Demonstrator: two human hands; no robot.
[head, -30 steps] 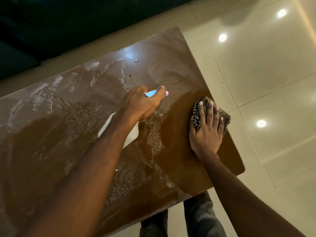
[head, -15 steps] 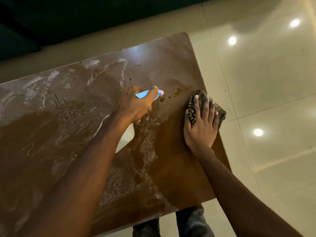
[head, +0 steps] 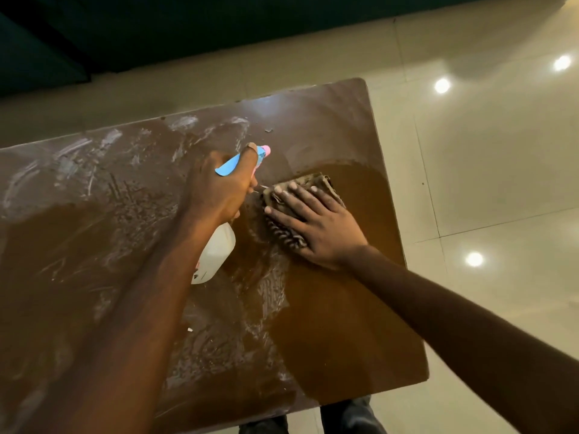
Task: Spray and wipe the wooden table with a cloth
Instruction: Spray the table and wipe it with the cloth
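Cloth [head: 294, 211] lies under flat right hand [head: 319, 230]; left hand [head: 219, 189] grips spray bottle [head: 216, 255].

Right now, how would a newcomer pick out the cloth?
Start at the wooden table, on its clean brown right part. The cloth lies flat under the right hand, beside the spray bottle. It alone is dark, ribbed fabric.

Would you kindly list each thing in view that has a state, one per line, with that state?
Brown wooden table: wet and streaky on the left and middle, smoother on the right.
White spray bottle with blue trigger: held tilted above the table, nozzle pointing away.
Dark striped cloth: crumpled, pressed flat on the table.
Left hand: gripping the bottle.
Right hand: fingers spread, on the cloth.
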